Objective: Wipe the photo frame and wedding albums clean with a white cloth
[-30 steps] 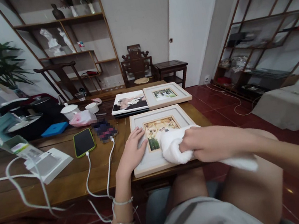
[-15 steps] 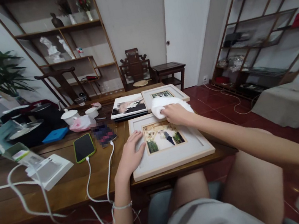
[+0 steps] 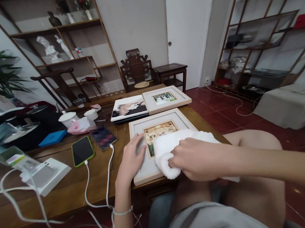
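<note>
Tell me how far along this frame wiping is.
In hand: the right hand presses the white cloth onto the near frame; the left hand steadies its left border. Done: no clean patch can be told apart. Left: the far frame and the photo print behind lie untouched.

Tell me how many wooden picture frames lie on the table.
2. The near frame lies under the left hand and the white cloth that the right hand holds; the far frame lies behind it, beside an unframed photo.
</note>
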A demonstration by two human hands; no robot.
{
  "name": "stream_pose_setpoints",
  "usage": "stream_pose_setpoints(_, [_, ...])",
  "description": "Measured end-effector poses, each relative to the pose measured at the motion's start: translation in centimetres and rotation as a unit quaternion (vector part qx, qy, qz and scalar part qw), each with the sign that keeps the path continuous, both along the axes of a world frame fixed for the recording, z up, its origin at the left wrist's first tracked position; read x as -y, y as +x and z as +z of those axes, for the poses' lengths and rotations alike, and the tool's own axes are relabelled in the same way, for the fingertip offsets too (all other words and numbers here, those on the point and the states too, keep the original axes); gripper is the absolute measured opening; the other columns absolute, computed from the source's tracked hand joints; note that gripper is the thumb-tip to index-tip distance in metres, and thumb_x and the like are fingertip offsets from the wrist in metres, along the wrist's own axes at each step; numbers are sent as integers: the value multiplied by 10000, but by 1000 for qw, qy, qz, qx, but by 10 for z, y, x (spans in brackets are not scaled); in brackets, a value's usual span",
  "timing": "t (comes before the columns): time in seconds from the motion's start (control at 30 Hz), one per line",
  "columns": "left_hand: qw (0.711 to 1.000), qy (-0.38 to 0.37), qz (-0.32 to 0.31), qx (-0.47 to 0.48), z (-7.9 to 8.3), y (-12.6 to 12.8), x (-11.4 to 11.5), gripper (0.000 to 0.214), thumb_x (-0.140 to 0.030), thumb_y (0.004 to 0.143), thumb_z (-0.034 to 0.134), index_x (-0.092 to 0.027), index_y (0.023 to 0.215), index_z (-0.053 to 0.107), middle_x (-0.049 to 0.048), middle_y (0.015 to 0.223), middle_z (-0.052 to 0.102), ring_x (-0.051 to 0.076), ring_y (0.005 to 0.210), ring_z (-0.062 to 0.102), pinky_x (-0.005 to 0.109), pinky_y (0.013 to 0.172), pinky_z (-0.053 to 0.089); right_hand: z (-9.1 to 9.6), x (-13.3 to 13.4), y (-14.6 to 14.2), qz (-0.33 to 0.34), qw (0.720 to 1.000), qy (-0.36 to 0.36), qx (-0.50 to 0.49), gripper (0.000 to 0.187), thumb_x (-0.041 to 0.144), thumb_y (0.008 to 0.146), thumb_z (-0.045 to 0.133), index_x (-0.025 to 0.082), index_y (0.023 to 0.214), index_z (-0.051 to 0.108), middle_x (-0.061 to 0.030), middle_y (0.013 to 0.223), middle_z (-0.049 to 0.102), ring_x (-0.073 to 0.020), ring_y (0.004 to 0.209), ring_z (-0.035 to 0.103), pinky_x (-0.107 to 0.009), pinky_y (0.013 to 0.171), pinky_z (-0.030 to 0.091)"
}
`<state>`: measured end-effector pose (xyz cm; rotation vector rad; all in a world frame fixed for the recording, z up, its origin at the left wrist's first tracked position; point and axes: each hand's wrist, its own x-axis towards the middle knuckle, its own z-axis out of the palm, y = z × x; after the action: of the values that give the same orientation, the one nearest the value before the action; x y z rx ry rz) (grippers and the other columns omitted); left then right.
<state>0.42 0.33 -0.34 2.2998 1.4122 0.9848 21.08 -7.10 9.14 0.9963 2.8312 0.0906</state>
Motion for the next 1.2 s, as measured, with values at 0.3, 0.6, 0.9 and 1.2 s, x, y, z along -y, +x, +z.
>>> stream_pose_setpoints(0.3, [1000,-5,-18,8,4,0,2,394,-259,832,477,-141,1202,544,112,1271,563,224,1247,449,398,1047,339,-29,-101,-8,-152,982,111,-23,303,107,772,413,103,993,620,-179,937,650,-282,852,616,-327,636,412])
stream_pose_setpoints(0.6, [1000,-14,2,19,3,1,1,412,-291,833,468,-117,1195,560,136,1300,535,235,1236,463,403,1056,330,-32,-102,-22,-109,990,84,0,271,77,782,440,93,965,640,-187,940,653,-266,875,617,-313,672,416])
stream_pose_setpoints(0.9, [1000,-11,0,5,3,2,2,390,-250,847,421,-121,1181,577,125,1298,539,223,1243,456,405,1067,318,14,11,-17,25,999,-42,13,204,85,707,460,154,735,649,-91,689,650,-198,601,587,-286,498,302])
stream_pose_setpoints(1.2, [999,0,7,37,1,1,3,410,-242,902,326,-162,1272,483,95,1321,519,200,1234,460,391,1056,328,-25,-62,-9,-140,986,90,-2,307,82,758,413,120,992,608,-162,894,653,-277,778,627,-327,579,415])
